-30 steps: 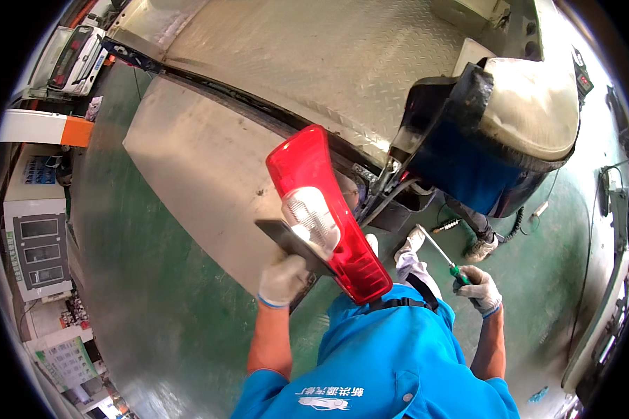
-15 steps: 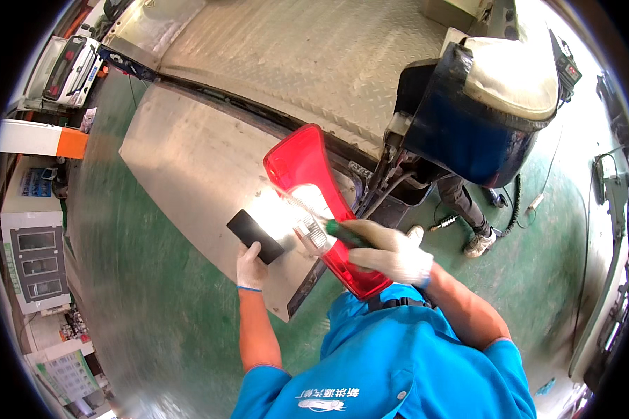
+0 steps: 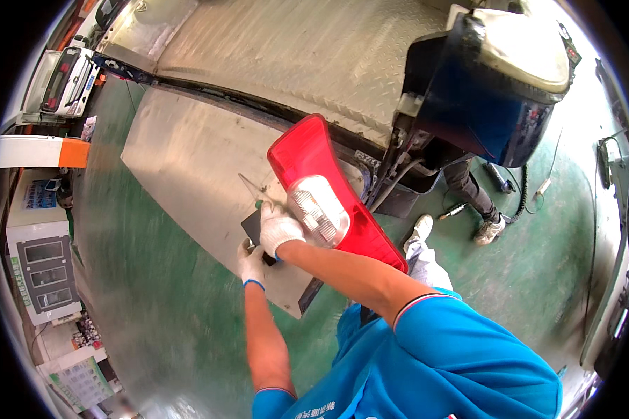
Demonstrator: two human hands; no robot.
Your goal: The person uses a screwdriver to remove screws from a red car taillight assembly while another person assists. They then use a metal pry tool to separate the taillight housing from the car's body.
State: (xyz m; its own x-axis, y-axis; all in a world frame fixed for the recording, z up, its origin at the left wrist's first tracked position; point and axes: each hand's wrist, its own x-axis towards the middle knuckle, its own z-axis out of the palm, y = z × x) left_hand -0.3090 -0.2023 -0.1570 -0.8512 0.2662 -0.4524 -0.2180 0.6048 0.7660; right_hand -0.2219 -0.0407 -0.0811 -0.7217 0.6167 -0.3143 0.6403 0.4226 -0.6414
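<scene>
Green floor [image 3: 154, 314] surrounds gloved hands gripping tail lamp [image 3: 321, 188].

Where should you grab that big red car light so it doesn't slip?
Probably by its long edges near the middle, coming from below, the person's own side. The red tail light is long, curved and smooth, tilted with its narrow end toward the person. The clear lens bulges, so fingers on it would likely slide; the edges give a firmer hold.
</scene>
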